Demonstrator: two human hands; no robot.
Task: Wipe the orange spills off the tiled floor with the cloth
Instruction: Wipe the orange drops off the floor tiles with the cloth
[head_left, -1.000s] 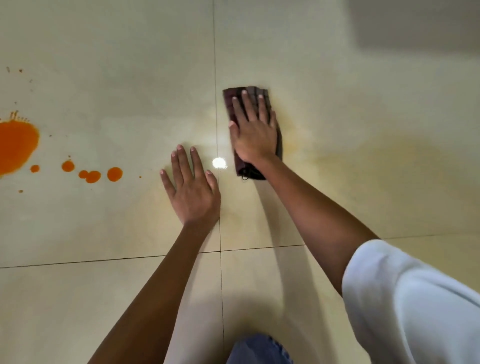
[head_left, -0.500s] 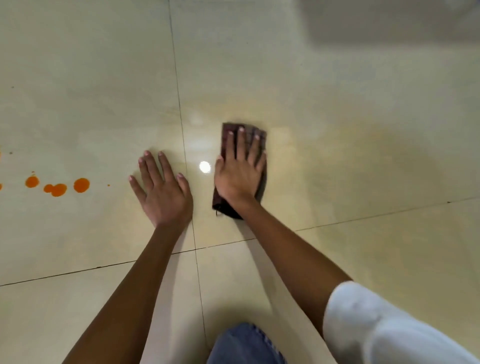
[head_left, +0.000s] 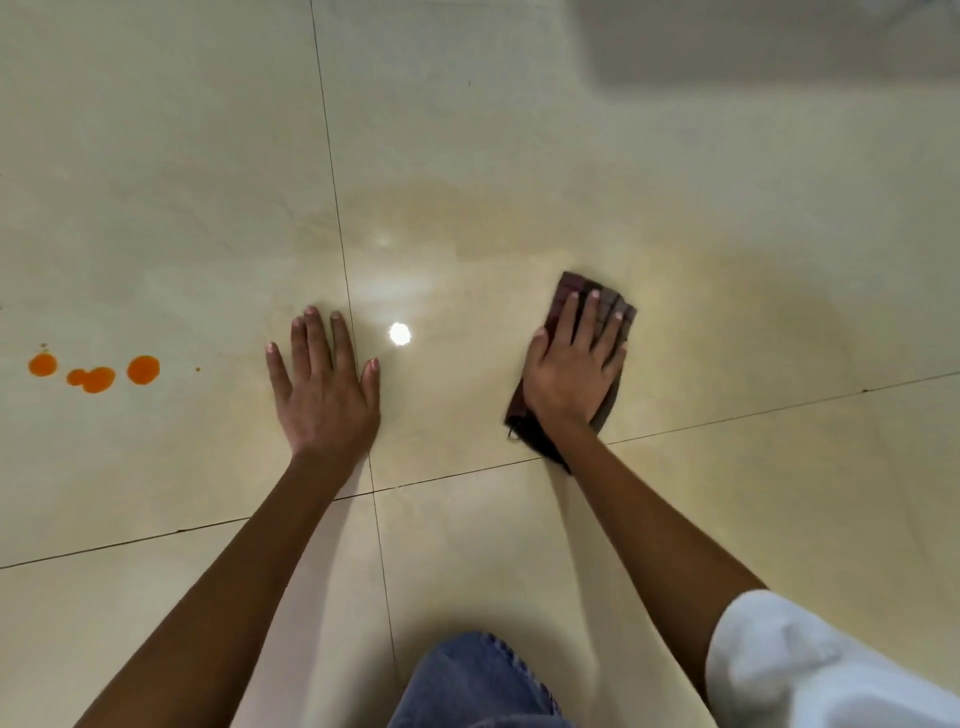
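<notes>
My right hand (head_left: 569, 371) presses the cloth (head_left: 597, 304) flat-fingered; my left hand (head_left: 322, 389) rests flat on the floor (head_left: 779, 493). Orange drops (head_left: 98, 378) well left of it remain unwiped.

Most of the cloth (head_left: 574, 285) lay hidden under the right hand (head_left: 569, 371); only its far corner, side strips and near end showed, and the wrist covered part of that end. A small loop at its near left corner was too small to tell. The left hand (head_left: 324, 395) hid the floor beneath it. The bottom edge cut off the left forearm and the jeans (head_left: 478, 686); the sleeve (head_left: 810, 670) ran off the bottom and right edges. A blurred grey patch (head_left: 753, 47) was cut by the top edge. Specks (head_left: 198, 369) beside the spills (head_left: 143, 370) were too tiny to make out.
</notes>
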